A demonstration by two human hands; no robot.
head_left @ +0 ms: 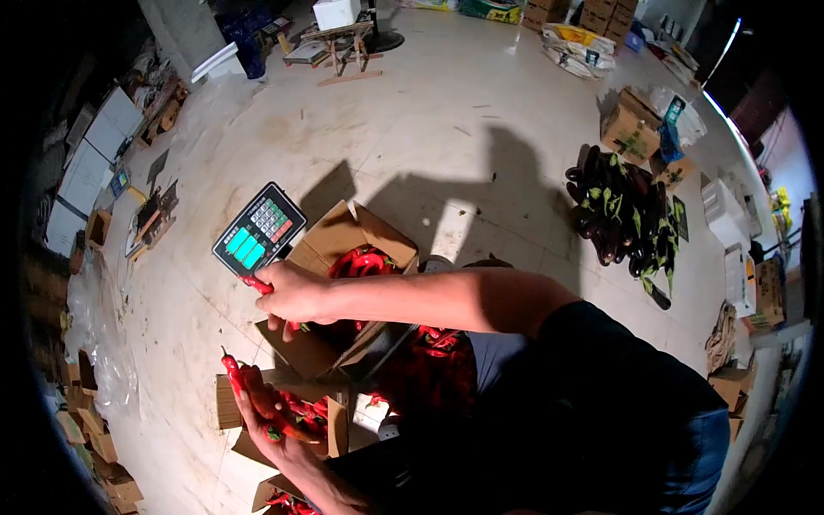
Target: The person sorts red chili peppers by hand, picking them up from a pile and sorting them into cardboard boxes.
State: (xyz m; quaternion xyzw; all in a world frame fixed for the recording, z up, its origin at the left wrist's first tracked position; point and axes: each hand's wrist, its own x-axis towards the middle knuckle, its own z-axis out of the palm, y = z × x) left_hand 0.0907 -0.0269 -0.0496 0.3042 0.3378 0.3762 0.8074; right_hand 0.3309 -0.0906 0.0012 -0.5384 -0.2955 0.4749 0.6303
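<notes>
My right hand (296, 294) is closed around a red pepper (257, 284), whose tip pokes out just below the display of the digital scale (259, 230). Beneath that arm, an open cardboard box (322, 244) holds red peppers (365, 262). Lower left, my left hand (273, 422) has its fingers wrapped round several red peppers (245, 378), above a second open box (337, 427) with more peppers in it. A dark heap of red peppers (433, 369) lies between the boxes and my legs.
A pile of eggplants (622, 210) lies on the floor at the right, beside cardboard boxes (631, 129). A small wooden stand (343, 43) carries a white box at the top. Plastic sheeting (103, 343) and cartons (107, 446) line the left side.
</notes>
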